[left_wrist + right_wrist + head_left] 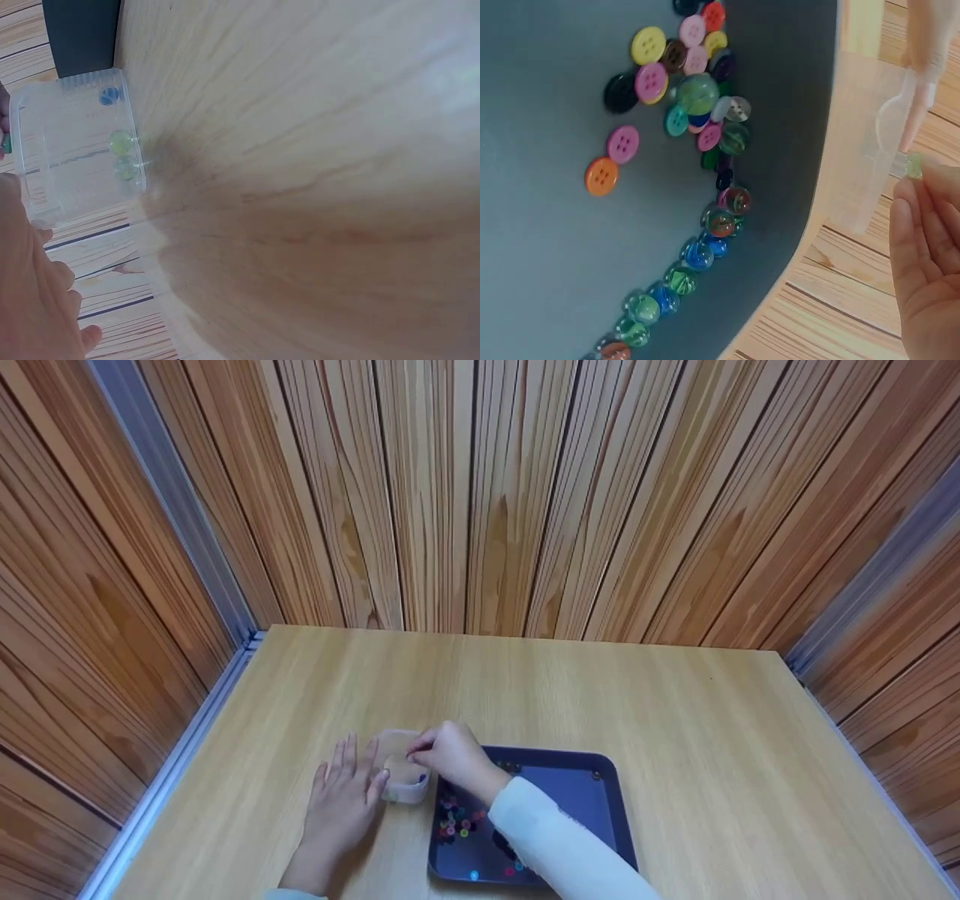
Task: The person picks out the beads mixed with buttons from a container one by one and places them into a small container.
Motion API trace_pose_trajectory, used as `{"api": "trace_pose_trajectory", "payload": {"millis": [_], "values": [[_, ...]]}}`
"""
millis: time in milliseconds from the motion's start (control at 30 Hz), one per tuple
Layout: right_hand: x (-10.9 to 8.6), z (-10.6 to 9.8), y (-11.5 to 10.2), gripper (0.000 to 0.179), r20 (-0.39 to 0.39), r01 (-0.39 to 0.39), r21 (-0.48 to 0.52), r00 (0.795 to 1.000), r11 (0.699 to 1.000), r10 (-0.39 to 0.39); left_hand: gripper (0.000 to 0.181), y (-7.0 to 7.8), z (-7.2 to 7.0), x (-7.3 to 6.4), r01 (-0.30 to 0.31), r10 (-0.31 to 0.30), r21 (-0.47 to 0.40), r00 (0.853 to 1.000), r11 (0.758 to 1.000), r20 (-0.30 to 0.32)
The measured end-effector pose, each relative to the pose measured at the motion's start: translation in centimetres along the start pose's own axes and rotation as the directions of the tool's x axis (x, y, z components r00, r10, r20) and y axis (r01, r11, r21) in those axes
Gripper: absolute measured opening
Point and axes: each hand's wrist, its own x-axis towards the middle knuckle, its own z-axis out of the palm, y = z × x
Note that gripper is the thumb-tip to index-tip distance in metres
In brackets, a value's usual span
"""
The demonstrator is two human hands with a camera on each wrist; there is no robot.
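My right hand pinches a small see-through green marble between thumb and fingertips, just above the clear plastic box. The fingers hide part of the marble. My left hand lies against the left side of the box, its fingers spread and straight. In the left wrist view, a blue marble, a yellow-green marble and a pale green marble lie inside the box. To the right stands a dark tray with loose buttons and marbles, partly covered by my right forearm.
In the tray, a pink button, an orange button and several others lie near a row of marbles along the wall, among them a blue marble. Wooden panels enclose the table at the back and sides.
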Motion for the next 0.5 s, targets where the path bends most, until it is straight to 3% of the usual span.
{"api": "trace_pose_trajectory", "payload": {"millis": [233, 500], "values": [[0.12, 0.16, -0.2, 0.013, 0.034, 0.084, -0.188, 0.996, 0.979, -0.079, 0.059, -0.01, 0.08, -0.03, -0.004, 0.004, 0.005, 1.0, 1.0, -0.018], [0.3, 0.16, -0.27, 0.013, 0.034, 0.154, -0.244, 0.988, 0.958, -0.15, 0.058, -0.04, 0.08, -0.01, -0.013, 0.013, 0.0, 0.999, 1.0, -0.033]]}}
